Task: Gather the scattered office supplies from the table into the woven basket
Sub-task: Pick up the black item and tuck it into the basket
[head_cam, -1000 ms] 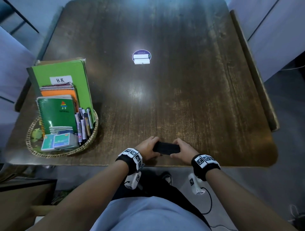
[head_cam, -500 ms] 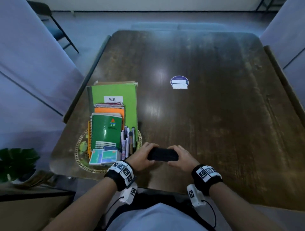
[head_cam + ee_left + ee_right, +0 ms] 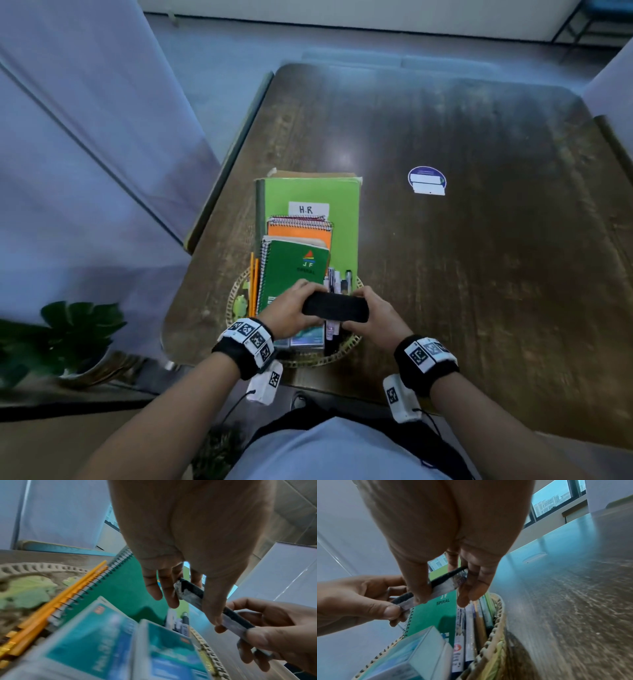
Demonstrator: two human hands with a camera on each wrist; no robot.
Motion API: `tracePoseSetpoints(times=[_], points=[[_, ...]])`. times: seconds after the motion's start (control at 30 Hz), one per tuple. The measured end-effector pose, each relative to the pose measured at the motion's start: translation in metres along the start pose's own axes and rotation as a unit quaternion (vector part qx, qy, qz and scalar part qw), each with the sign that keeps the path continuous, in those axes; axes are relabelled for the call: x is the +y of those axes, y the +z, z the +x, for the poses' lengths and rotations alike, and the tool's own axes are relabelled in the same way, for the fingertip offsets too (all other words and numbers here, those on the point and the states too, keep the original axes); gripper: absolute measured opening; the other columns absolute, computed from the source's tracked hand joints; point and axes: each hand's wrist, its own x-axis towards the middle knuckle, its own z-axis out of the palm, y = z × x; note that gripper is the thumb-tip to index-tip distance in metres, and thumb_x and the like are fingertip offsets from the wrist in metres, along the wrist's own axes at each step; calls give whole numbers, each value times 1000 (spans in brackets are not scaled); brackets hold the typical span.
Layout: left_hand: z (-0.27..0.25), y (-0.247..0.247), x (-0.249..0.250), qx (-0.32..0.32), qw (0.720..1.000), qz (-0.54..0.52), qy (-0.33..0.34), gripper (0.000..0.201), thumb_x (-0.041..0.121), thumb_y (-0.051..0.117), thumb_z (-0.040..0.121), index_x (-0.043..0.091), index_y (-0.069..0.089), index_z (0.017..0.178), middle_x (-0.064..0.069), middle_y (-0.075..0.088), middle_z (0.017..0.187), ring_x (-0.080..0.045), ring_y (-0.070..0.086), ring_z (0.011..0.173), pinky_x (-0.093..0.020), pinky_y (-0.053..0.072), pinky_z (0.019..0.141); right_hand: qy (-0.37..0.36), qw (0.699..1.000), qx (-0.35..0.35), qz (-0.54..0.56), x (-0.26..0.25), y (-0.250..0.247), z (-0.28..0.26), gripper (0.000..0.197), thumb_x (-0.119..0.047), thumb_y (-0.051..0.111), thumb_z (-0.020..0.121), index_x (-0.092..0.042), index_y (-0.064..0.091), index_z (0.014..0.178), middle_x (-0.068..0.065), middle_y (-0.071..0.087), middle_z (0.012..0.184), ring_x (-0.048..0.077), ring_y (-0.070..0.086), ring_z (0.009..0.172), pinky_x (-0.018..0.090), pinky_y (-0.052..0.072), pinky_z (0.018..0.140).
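**Basket nearly full; last item in hand above it**

- Woven basket (image 3: 349, 346): near left corner of the table (image 3: 479, 274). Holds a green folder (image 3: 342, 212) marked "H.R", an orange spiral pad (image 3: 301, 233), a green spiral notebook (image 3: 294, 270), yellow pencils (image 3: 253, 284), pens (image 3: 339, 277) and two teal boxes (image 3: 106, 639).
- Black flat item (image 3: 335, 308), pale underside, probably a board eraser: held level over the near part of the basket, not yet set down.
- Left hand (image 3: 291, 311): fingers and thumb pinch its left end.
- Right hand (image 3: 376, 315): fingers and thumb pinch its right end.
- Round blue sticker with white labels (image 3: 427, 180): far centre of the table; appears stuck on, so likely not a supply.
- Judgement: gathering all but complete; remaining step is lowering the black item in.
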Motion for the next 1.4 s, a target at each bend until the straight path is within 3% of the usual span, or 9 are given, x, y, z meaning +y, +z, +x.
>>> tracePoseSetpoints(times=[0.13, 0.4, 0.57, 0.73, 0.87, 1.07, 1.2, 1.4], points=[[-18, -17, -24, -6, 1000, 10, -10, 57, 35, 81, 78, 29, 53, 127, 12, 51, 118, -7, 55, 108, -33, 50, 99, -15, 999, -16, -37, -18, 25, 8, 46, -24, 79, 80, -29, 49, 115, -8, 59, 114, 10, 59, 104, 31, 54, 92], [-45, -26, -61, 3, 998, 56, -41, 55, 47, 78, 75, 31, 54, 122, 14, 49, 116, -7, 45, 109, -36, 45, 100, -56, 987, -61, -138, -41, 59, 26, 45, -35, 74, 84, -26, 48, 119, -8, 50, 118, 10, 51, 104, 29, 50, 95], [-54, -30, -68, -23, 996, 53, -61, 54, 38, 80, 75, 32, 53, 121, 12, 51, 120, -9, 46, 114, -36, 44, 102, -62, 979, -80, -177, -44, 72, 29, 50, -40, 75, 81, -24, 46, 119, -4, 51, 119, 14, 52, 106, 33, 49, 97], [-53, -19, -76, -41, 993, 69, -91, 53, 42, 77, 74, 44, 46, 117, 12, 53, 120, -11, 50, 111, -41, 49, 99, -56, 974, -88, -201, -40, 80, 27, 52, -42, 74, 82, -25, 42, 119, -3, 52, 119, 15, 52, 104, 32, 49, 96], [-52, -12, -80, -52, 988, 108, -94, 57, 36, 76, 75, 48, 41, 120, 12, 54, 122, -14, 50, 112, -44, 48, 100, -63, 971, -85, -213, -41, 84, 24, 51, -38, 73, 84, -21, 41, 120, 0, 53, 120, 18, 53, 105, 33, 48, 94], [-49, -9, -81, -45, 988, 135, -52, 60, 31, 74, 81, 34, 44, 133, 12, 50, 133, -9, 44, 122, -36, 37, 110, -65, 970, -86, -216, -38, 85, 22, 56, -40, 71, 85, -21, 42, 128, 0, 52, 126, 19, 52, 112, 34, 47, 99], [-51, -8, -85, -40, 991, 121, -41, 60, 37, 72, 80, 32, 45, 133, 11, 50, 131, -8, 45, 119, -39, 40, 108, -62, 973, -87, -207, -38, 83, 22, 58, -40, 67, 87, -22, 40, 136, 1, 49, 128, 21, 52, 113, 37, 48, 100], [-41, -18, -84, 2, 994, 100, -49, 63, 32, 71, 82, 29, 44, 139, 6, 44, 127, -12, 42, 116, -38, 38, 108, -52, 982, -62, -172, -41, 76, 37, 59, -40, 63, 88, -24, 41, 141, -2, 47, 129, 16, 51, 113, 37, 50, 100]])
